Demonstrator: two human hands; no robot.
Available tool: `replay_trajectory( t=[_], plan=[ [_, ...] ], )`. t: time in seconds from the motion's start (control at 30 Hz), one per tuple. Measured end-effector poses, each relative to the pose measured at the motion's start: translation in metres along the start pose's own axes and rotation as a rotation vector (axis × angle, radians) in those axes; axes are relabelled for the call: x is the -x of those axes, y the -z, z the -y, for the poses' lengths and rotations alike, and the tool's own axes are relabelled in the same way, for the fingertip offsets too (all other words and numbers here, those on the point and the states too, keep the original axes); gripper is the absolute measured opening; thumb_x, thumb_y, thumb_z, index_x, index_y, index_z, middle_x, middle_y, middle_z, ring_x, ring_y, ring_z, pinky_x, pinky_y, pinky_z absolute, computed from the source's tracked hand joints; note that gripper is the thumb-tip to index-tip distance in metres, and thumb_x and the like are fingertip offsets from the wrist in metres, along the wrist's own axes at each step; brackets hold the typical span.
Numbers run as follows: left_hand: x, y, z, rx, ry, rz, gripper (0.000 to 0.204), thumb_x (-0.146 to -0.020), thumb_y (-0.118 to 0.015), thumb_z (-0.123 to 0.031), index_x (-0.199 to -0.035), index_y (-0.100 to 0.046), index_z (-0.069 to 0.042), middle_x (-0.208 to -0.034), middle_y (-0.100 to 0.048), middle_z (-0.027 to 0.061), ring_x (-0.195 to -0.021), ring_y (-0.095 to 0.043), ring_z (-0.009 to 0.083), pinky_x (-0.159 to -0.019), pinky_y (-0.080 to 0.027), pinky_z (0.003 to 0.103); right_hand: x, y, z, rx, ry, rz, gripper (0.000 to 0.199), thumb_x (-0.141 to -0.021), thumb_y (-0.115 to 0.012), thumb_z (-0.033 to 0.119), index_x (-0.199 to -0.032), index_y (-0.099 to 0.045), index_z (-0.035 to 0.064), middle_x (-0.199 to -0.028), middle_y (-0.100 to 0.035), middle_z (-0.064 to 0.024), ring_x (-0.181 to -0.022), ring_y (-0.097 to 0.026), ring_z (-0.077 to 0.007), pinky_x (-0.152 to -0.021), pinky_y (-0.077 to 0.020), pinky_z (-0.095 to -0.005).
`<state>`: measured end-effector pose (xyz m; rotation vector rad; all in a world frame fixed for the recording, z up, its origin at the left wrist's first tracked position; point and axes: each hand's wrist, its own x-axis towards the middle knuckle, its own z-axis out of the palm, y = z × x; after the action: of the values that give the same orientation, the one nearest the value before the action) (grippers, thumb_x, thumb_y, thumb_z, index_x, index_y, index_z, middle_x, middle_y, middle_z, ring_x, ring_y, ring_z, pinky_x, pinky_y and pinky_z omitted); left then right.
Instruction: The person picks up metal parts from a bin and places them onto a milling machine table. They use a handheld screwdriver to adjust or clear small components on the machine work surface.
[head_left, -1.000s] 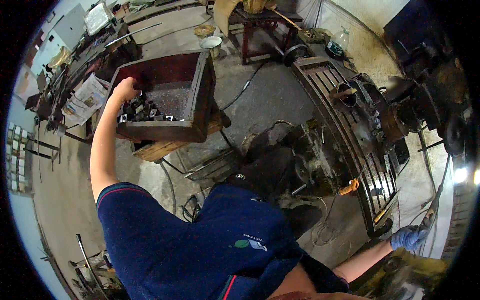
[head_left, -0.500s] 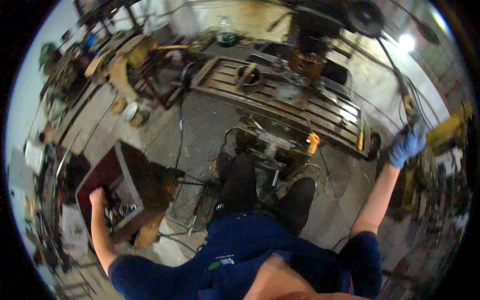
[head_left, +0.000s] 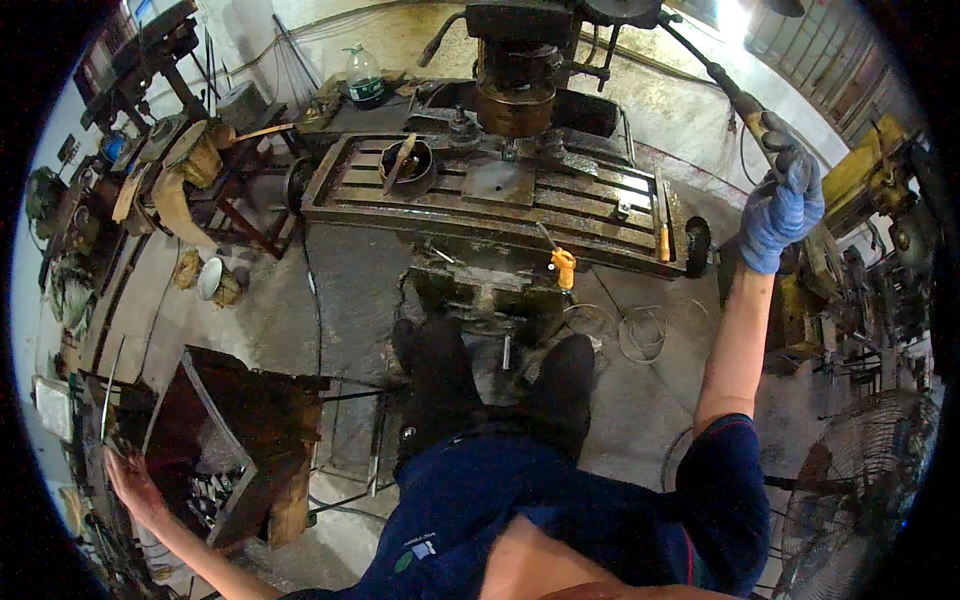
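My right hand (head_left: 782, 215), in a blue glove with dark grey fingertips, is raised at the right and closed around the grip of a long lever (head_left: 738, 100) that runs up to the machine head (head_left: 515, 70). At the lower left, my bare left hand (head_left: 135, 485) is beside the outer left side of a dark metal box (head_left: 215, 410), fingers stretched out. Small dark metal pieces (head_left: 212, 492) lie in this box. Ahead of me is a slotted machine table (head_left: 450, 205) with a round pot (head_left: 410, 172) on it, a brush-like stick resting across the pot.
A yellow-orange air gun (head_left: 563, 268) hangs at the table's front edge. A clear bottle (head_left: 363, 75) stands behind the table's left end. A white bowl (head_left: 210, 278) sits on the floor at left. A wire-guarded fan (head_left: 840, 490) is at lower right, and hoses cross the floor.
My left hand has come out of the box to its left side. My right hand stays on the lever. The view has turned, and the machine appears more central.
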<state>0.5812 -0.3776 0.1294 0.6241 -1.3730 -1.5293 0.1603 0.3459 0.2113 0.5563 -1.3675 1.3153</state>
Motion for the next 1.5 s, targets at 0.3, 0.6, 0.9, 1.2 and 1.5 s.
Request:
replay_trajectory(
  t=[0.3,0.6,0.9,1.2,1.5],
  plan=[
    [0.127,-0.299,0.107,0.795,0.690,0.518,0.027,-0.086,-0.053,-0.018,-0.110,-0.052,-0.006,-0.100,-0.059,0.0101,-0.086,-0.056,0.0238,-0.070,-0.048,0.036,-0.086,-0.007,0.000,0.316,0.488,0.122,0.020,-0.076,-0.044,-0.006,-0.088,-0.061,-0.0038,-0.083,-0.062,-0.0163,-0.084,-0.061,-0.0252,-0.080,-0.0471,-0.0363],
    [0.189,-0.419,0.169,0.807,0.936,0.841,0.035,-0.089,-0.045,-0.014,-0.122,-0.041,-0.003,-0.084,-0.057,0.0130,-0.066,-0.057,0.0206,-0.079,-0.048,0.045,-0.004,-0.003,0.025,0.364,-0.020,0.057,0.026,-0.087,-0.039,-0.003,-0.107,-0.054,-0.0086,-0.100,-0.059,-0.0175,-0.094,-0.057,-0.0228,-0.081,-0.0484,-0.0330],
    [0.176,-0.420,0.174,0.651,0.864,0.786,0.034,-0.089,-0.041,-0.017,-0.119,-0.043,-0.002,-0.075,-0.055,0.0141,-0.051,-0.053,0.0202,-0.073,-0.050,0.043,0.316,0.061,-0.102,0.171,-1.584,0.638,0.035,-0.078,-0.064,0.031,-0.102,-0.061,0.0057,-0.092,-0.061,-0.0019,-0.083,-0.055,-0.0124,-0.069,-0.0428,-0.0275],
    [0.174,-0.406,0.195,0.581,0.907,0.734,0.029,-0.089,-0.048,-0.024,-0.113,-0.049,-0.008,-0.074,-0.054,0.0092,-0.053,-0.053,0.0177,-0.069,-0.051,0.040,0.377,0.002,-0.158,0.128,-1.457,0.310,0.030,-0.075,-0.068,0.025,-0.098,-0.058,0.0110,-0.081,-0.056,0.0020,-0.073,-0.050,-0.0089,-0.068,-0.0398,-0.0243],
    [0.164,-0.384,0.219,0.515,0.856,0.728,0.040,-0.078,-0.057,-0.002,-0.117,-0.046,-0.003,-0.077,-0.054,0.0047,-0.058,-0.054,0.0155,-0.073,-0.051,0.039,0.301,-0.004,-0.083,0.229,-0.870,0.288,0.038,-0.074,-0.070,0.017,-0.104,-0.052,0.0025,-0.081,-0.054,0.0009,-0.068,-0.047,-0.0097,-0.063,-0.0423,-0.0249]
  ],
)
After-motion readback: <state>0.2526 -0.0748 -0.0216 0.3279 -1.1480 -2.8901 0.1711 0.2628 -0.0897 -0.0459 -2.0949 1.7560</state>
